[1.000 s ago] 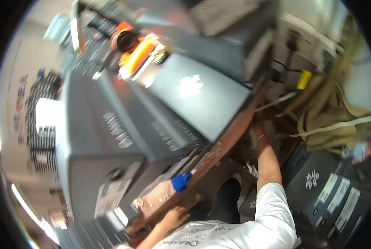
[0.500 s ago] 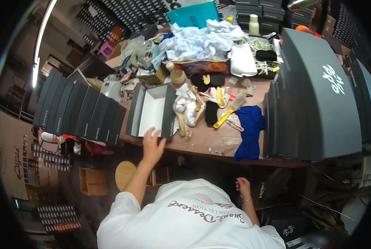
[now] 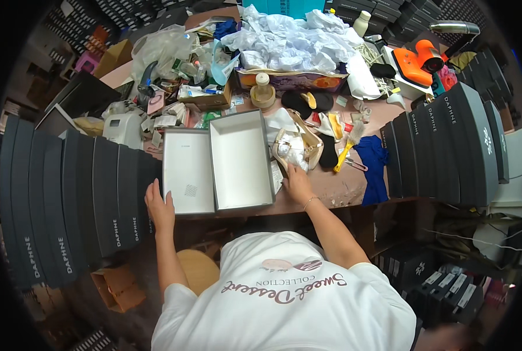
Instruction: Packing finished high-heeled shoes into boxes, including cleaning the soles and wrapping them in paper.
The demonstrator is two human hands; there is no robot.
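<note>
An open grey shoe box [image 3: 243, 161] with a white inside lies near the table's front edge. Its lid [image 3: 189, 164] is beside it on the left, white inside facing up. My left hand [image 3: 160, 207] is open at the lid's left edge, fingers apart, close to the stacked boxes. On the right side of the box, a pair of beige sandals [image 3: 316, 151] is stuffed with white paper [image 3: 292, 150]. My right hand [image 3: 298, 186] is closed on the near end of a sandal; its fingertips are partly hidden there.
Rows of dark shoe boxes flank me on the left [image 3: 85, 193] and right [image 3: 436, 152]. Right of the sandals lie a yellow-handled brush [image 3: 345, 153] and a blue cloth [image 3: 373, 167]. Crumpled white paper [image 3: 290, 44] fills a carton behind, near a bottle [image 3: 263, 92].
My left hand has moved from the box's front to the lid's left edge. My right hand has come up from beside my body to the sandals. The lid's white inside now shows.
</note>
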